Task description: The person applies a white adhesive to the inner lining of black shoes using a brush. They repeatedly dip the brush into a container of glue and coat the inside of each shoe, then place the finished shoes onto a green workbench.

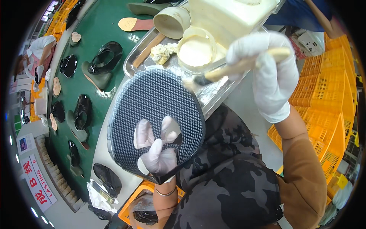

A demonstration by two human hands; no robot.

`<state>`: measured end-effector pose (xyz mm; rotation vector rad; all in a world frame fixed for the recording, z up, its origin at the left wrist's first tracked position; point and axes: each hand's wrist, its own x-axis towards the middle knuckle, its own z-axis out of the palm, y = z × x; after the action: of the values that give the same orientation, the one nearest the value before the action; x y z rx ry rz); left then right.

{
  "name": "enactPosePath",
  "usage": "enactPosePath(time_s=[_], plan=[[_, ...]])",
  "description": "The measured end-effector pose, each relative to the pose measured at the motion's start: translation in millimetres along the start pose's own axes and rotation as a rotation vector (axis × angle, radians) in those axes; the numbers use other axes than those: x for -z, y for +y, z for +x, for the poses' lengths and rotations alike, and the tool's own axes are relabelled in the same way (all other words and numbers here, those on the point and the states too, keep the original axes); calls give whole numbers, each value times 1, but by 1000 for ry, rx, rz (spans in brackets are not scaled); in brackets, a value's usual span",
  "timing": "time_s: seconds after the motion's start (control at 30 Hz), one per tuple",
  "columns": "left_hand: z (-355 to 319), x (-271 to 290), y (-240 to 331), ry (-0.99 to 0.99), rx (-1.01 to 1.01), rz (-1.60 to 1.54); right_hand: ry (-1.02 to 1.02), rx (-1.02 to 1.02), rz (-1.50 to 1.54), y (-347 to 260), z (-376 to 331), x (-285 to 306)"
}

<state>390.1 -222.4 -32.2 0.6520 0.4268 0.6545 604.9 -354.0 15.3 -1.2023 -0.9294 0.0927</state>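
Note:
My left hand [158, 158], in a white glove, grips a black shoe upper [152, 93] from below. Its grey-and-black houndstooth lining faces me, and the fingers reach through an opening across a narrow strip. A wooden-handled brush [238, 68] is pinched in my right hand [274, 72], also gloved and slightly blurred. The bristles lie close to the upper's right edge; whether they touch it I cannot tell. Beyond the upper, a round tub [196, 70] with a white, glue-like liquid [195, 51] stands in a metal tray [225, 97].
The tray also bears a beige cup [171, 23], a large cream container [228, 15] and a crusted lump [162, 54]. Black uppers [105, 57], shoe lasts and insoles [131, 24] lie on the green conveyor at left. Orange crates [324, 87] stand right; another person [40, 53] is far left.

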Motion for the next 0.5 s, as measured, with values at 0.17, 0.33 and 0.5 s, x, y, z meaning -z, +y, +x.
enactPosePath(time_s=[0.17, 0.33, 0.5], plan=[[2, -5, -5, -125, -114, -66, 50, 119, -102, 17, 29, -8], [15, -11, 0, -153, -202, -150, 120, -16, 111, 15, 7, -14], [27, -10, 2, -323, -232, -160, 70, -95, 92, 8, -8, -7]])
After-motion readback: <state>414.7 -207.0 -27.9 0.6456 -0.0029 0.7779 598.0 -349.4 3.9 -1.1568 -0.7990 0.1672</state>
